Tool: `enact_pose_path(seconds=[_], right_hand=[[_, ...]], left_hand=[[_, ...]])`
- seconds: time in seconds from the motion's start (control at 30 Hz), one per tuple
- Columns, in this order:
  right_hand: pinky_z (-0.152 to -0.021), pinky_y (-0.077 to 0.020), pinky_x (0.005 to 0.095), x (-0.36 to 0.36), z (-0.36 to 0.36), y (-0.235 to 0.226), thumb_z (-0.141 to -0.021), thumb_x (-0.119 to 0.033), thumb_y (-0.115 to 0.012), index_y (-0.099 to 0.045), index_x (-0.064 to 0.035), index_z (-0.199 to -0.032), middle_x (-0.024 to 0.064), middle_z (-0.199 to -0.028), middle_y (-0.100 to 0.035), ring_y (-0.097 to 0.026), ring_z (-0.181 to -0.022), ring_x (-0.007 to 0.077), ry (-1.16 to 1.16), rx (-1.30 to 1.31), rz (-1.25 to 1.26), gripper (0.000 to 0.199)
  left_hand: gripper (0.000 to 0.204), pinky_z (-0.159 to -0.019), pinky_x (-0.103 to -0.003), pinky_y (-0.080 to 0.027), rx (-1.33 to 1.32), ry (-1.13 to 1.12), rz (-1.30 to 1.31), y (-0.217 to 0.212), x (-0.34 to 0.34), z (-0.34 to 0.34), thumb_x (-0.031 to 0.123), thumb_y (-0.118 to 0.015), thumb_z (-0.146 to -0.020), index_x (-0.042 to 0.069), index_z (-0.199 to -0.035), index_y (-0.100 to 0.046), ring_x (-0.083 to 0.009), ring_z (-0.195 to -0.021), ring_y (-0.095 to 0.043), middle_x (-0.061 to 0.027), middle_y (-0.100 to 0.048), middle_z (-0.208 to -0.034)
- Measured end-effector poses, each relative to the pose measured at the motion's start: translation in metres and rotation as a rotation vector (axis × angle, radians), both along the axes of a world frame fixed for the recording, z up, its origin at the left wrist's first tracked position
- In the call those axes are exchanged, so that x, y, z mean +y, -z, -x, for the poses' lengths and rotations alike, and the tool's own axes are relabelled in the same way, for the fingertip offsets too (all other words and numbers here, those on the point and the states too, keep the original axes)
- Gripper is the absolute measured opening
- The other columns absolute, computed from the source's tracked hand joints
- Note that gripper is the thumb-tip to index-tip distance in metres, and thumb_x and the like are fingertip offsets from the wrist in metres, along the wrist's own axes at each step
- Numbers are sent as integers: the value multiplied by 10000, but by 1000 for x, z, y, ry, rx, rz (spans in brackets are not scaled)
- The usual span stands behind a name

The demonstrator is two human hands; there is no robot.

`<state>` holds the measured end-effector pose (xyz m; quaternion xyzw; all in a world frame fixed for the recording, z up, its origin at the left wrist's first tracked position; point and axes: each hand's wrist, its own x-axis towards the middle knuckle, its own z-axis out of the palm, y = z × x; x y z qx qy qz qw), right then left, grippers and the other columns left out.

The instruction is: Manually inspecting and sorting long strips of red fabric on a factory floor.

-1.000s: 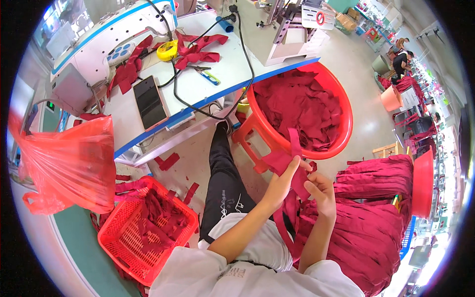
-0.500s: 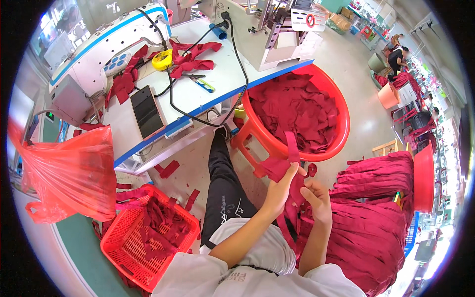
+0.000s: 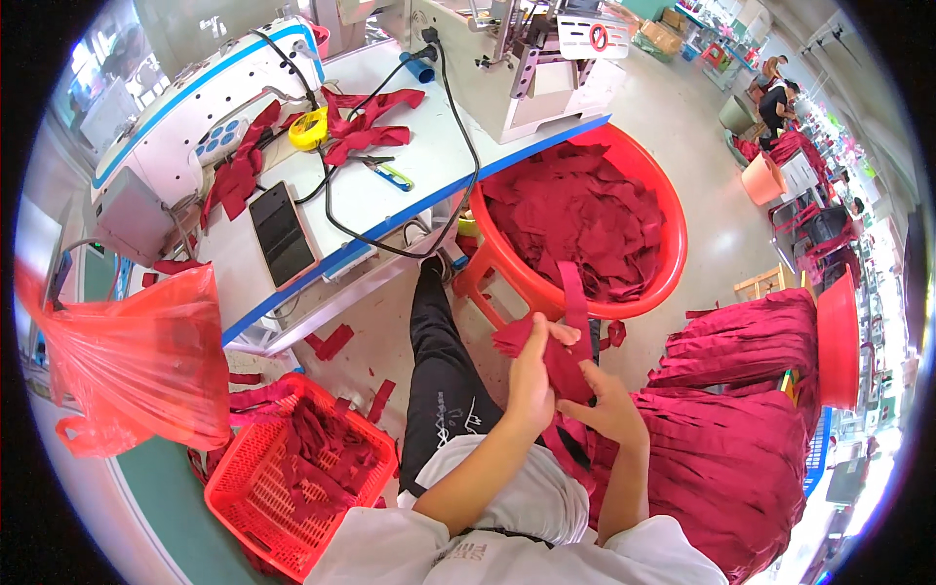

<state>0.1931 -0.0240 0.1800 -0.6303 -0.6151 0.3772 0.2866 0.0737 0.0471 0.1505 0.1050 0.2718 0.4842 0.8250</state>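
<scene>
The left forearm (image 3: 472, 480) slants inward to the left hand (image 3: 529, 386), its thumb raised and fingers curled in a grip, while the right forearm (image 3: 624, 487) rises nearly upright to the right hand (image 3: 616, 409), whose thumb and forefinger stand parted.

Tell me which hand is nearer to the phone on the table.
Left. The phone lies ahead and to the left of both; the left hand, holding red cloth, is closer, while the right hand is farther off to the right.
</scene>
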Motion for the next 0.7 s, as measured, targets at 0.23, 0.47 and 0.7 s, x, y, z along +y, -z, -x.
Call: enact_pose_path(seconds=[0.23,0.47,0.7], right_hand=[[-772,-443,473,-84,-44,138,-687,-143,-702,-596,-37,-985,189,-891,-630,-573,-872,400,364,-461,2,334],[-794,-484,504,-326,-88,298,-777,-245,-700,-676,-51,-935,207,-857,-664,-614,-885,419,984,-630,527,251],[-751,-525,493,-495,-88,373,-796,-341,-664,-716,-69,-880,189,-909,-694,-662,-890,375,619,-589,905,290]], left_hand=[[412,-491,-270,-245,-458,-2,144,17,27,42,369,-439,-1006,155,-660,-379,-86,-464,-257,56,-282,-546],[403,-452,-253,-223,-433,-50,103,17,43,71,345,-434,-1011,157,-659,-376,-77,-433,-240,59,-280,-530],[381,-451,-256,-224,-400,-76,100,23,49,60,334,-448,-1009,145,-684,-389,-82,-440,-257,50,-296,-543]])
